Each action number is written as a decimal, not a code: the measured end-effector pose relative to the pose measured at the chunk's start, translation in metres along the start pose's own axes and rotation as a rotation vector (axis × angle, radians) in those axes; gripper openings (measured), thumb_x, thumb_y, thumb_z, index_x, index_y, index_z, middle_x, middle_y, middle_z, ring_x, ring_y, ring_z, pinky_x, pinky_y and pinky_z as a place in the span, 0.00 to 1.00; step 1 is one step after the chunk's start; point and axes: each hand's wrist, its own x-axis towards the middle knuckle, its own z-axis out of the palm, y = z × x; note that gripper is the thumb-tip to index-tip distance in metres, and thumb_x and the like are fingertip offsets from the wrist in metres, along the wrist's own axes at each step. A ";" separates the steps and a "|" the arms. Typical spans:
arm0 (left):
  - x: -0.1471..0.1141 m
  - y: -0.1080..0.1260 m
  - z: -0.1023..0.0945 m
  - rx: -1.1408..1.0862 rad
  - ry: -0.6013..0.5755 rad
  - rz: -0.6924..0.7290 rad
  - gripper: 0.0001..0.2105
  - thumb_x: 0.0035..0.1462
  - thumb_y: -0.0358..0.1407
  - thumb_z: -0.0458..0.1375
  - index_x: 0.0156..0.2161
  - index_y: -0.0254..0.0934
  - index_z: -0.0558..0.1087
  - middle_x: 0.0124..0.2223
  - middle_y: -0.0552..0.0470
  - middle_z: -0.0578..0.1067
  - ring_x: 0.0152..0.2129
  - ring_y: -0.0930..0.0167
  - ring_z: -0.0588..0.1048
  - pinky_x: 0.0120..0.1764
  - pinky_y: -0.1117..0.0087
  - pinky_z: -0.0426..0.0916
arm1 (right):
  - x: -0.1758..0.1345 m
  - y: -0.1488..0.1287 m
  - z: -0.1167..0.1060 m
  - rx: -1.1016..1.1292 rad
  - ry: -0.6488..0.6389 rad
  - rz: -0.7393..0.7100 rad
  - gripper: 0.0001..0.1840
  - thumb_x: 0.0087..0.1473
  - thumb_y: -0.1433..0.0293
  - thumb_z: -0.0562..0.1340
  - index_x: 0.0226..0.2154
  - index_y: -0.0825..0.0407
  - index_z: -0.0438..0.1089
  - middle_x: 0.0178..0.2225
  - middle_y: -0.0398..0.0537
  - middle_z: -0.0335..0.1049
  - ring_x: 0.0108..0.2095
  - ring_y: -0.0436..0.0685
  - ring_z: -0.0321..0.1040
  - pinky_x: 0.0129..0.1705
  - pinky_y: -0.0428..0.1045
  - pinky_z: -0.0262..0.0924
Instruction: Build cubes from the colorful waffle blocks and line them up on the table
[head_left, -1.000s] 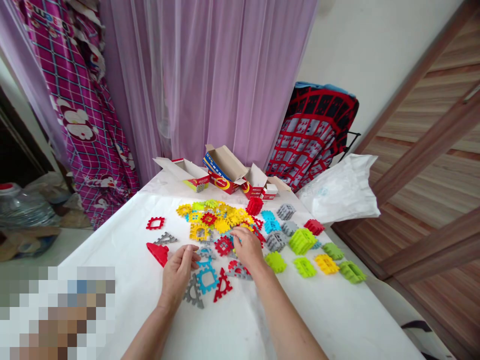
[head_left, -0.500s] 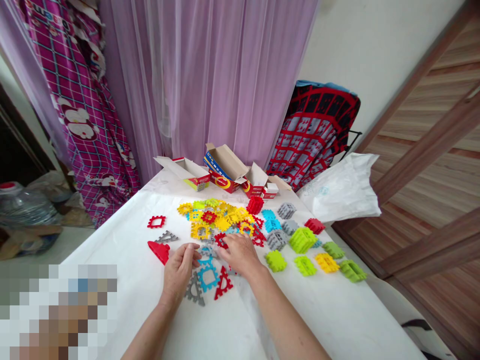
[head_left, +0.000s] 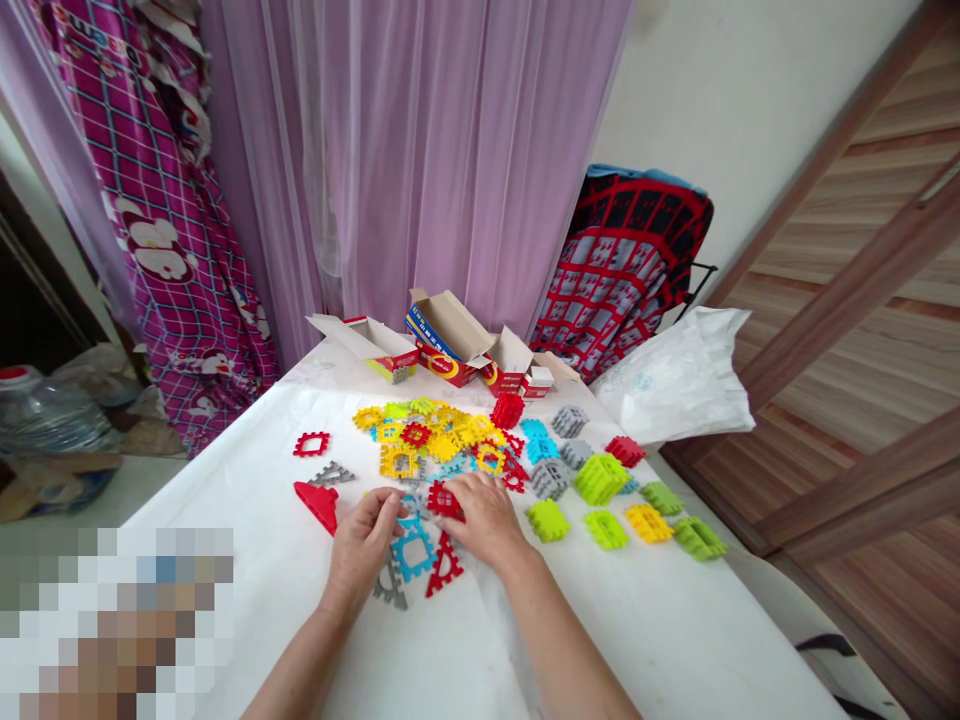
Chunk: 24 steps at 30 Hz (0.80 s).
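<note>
Head view: my right hand (head_left: 484,515) pinches a red square tile (head_left: 444,500) mid-table; my left hand (head_left: 364,545), fingers curled, touches the blue square tile (head_left: 411,548). Best to align comb edges squarely before pressing.

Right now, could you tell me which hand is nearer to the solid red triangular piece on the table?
Left. The left hand lies just right of the solid red triangular piece; the right hand sits farther right, across the blue square frame.

Both bare forearms reached forward from the near edge of the surface and converged, the left hand (head_left: 362,547) and right hand (head_left: 484,515) lying palm-down close together near its middle, fingers curled with their tips almost meeting.
</note>
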 end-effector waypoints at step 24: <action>-0.009 0.008 0.004 -0.217 -0.140 -0.186 0.26 0.41 0.57 0.62 0.37 0.36 0.73 0.17 0.61 0.69 0.08 0.81 0.56 0.13 0.78 0.47 | 0.006 -0.026 -0.003 1.220 0.060 0.440 0.20 0.45 0.58 0.63 0.38 0.52 0.69 0.20 0.38 0.67 0.20 0.51 0.66 0.19 0.44 0.56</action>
